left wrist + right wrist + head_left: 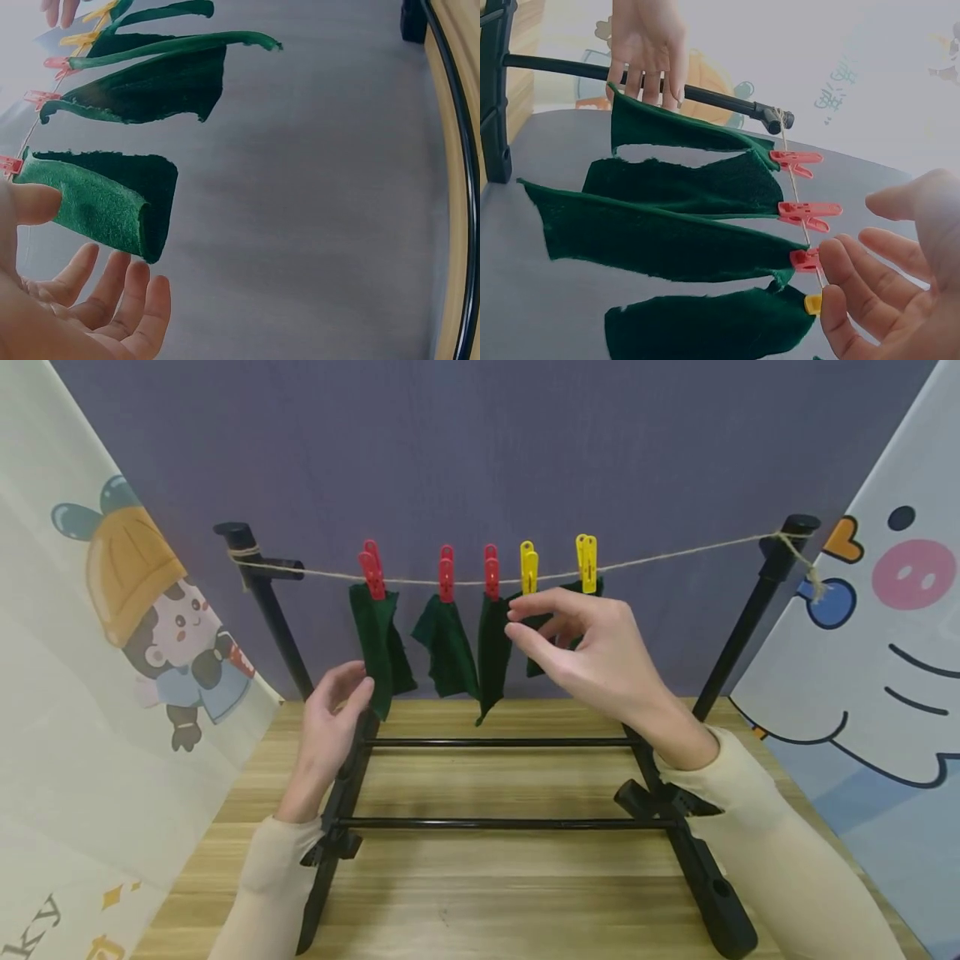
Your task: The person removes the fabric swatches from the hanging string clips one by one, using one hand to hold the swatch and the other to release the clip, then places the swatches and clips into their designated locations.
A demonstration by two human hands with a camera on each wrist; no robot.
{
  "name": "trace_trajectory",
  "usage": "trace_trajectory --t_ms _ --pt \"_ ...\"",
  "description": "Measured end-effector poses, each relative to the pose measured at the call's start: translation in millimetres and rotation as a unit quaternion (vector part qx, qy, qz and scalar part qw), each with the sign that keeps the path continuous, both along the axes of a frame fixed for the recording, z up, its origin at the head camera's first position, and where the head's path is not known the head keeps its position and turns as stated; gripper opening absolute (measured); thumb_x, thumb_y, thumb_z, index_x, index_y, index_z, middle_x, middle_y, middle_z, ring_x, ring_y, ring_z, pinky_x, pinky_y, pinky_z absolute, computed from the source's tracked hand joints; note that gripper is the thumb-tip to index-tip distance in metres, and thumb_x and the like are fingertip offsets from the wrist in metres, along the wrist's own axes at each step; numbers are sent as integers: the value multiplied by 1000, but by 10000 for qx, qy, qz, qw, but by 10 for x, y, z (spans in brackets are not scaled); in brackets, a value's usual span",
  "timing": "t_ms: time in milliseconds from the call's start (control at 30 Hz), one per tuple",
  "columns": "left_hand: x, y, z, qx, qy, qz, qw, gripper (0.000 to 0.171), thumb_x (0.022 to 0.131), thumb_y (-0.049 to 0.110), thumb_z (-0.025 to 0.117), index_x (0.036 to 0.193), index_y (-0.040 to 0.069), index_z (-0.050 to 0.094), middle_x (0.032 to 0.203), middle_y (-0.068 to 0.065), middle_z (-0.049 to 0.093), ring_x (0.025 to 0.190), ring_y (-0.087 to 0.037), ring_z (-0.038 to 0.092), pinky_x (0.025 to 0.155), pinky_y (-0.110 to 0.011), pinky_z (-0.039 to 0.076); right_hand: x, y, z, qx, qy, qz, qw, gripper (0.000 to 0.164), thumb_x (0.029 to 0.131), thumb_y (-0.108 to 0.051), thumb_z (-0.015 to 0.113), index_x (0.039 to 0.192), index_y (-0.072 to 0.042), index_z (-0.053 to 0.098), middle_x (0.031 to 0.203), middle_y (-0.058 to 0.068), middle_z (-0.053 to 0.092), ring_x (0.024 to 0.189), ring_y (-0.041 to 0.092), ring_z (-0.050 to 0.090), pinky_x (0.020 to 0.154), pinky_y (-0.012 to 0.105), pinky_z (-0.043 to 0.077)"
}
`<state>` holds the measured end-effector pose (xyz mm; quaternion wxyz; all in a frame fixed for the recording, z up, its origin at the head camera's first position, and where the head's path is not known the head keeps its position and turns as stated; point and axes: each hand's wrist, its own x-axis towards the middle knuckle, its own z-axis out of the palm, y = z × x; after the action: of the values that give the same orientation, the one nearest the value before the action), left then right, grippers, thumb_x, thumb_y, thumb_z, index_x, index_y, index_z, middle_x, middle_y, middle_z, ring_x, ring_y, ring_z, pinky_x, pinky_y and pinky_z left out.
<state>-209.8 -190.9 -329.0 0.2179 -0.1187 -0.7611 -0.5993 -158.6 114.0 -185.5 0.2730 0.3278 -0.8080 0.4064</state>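
Five dark-green cloth pieces [452, 652] hang from thin beige twine [675, 555]; your left hand [330, 714] by the leftmost and right hand [600, 664] before others are relaxed, holding nothing.

Lt-brown wood-grain surface [480, 893], blk rack [502, 823] standing on it, thin crossbars [495, 742] btwn side rails [705, 893]

Green cloths [450, 647] block the middle under the string [675, 554]; room opens beside the right post [742, 620].
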Motion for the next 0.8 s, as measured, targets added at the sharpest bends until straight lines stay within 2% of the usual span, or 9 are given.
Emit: trace_trajectory --t_ms 200,333,533,700,800 --pt "-63 43 102 282 66 -55 9996 43 97 32 58 130 4 54 125 -9 57 109 -17 55 84 -24 47 -192 -60 -26 20 9 162 9999 21 89 -25 70 108 -17 71 100 -12 69 64 5 63 48 27 45" --pt "-74 80 187 324 -5 -73 9994 45 97 35 58 131 6 53 127 -9 56 114 -17 53 86 -26 46 -288 -120 -6 93 20 328 9994 23 88 -34 69 109 -23 70 100 -18 66 64 5 63 49 28 46" --pt "-89 155 293 476 -54 -240 9986 45 96 36 58 131 9 54 126 -7 56 117 -18 52 91 -32 45 -334 -232 72 110 33 439 9990 27 89 -34 69 110 -19 71 95 -15 67 64 5 63 52 28 45" --pt "-92 190 360 639 136 -254 9975 41 96 34 60 127 9 57 120 -8 59 111 -19 55 92 -30 44 -352 -342 133 117 -37 593 9982 27 89 -33 69 110 -15 70 89 -14 69 64 4 63 53 29 44" --pt "-106 199 402 743 272 -230 9966 38 95 33 61 124 8 59 118 -8 61 108 -20 56 92 -29 44 -374 -402 184 189 -31 635 9978 27 90 -33 68 111 -16 70 98 -14 69 66 3 65 51 28 43"
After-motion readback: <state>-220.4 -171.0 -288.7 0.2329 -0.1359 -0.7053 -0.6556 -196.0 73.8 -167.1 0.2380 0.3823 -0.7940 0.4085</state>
